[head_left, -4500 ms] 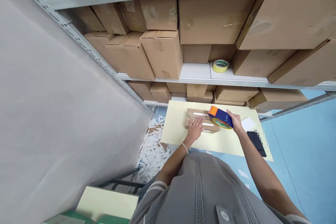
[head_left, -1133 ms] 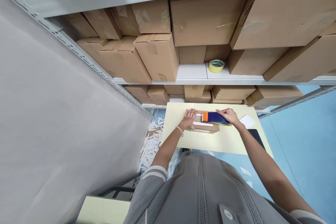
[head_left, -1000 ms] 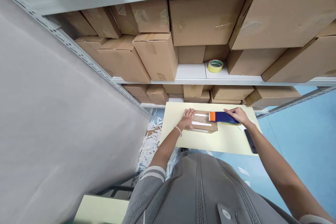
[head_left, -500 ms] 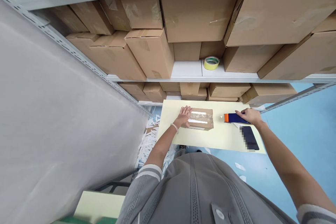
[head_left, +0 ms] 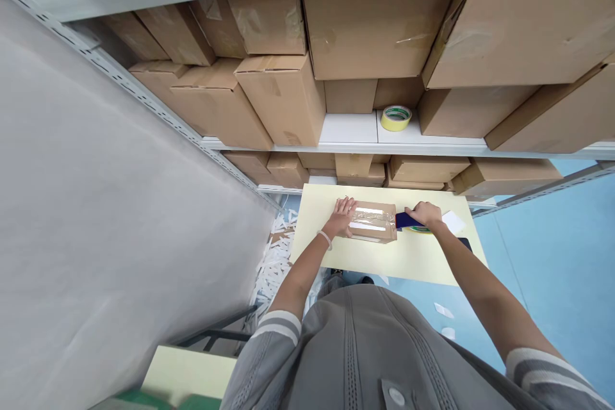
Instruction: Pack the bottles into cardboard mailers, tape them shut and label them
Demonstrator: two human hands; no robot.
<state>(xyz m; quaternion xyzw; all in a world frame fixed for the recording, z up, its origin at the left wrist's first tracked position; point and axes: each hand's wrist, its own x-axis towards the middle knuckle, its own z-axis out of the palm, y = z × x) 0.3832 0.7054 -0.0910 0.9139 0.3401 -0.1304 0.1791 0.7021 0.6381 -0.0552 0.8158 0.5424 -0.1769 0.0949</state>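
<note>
On the pale yellow table lies a small cardboard box with clear tape and white strips along its top. My left hand rests on the box's left end, fingers spread over it. My right hand is closed around a blue tape dispenser, whose front end is at the box's right end. A green-rimmed tape roll shows partly beneath that hand. The dispenser's orange tip is mostly out of sight.
Shelves ahead hold several cardboard boxes and a yellow tape roll. White paper and a dark flat object lie on the table at right. Paper strips litter the floor at left, beside a grey wall.
My right hand has moved left with the tape dispenser, from the table's right side to the box's right end. My left hand stays on the box.
</note>
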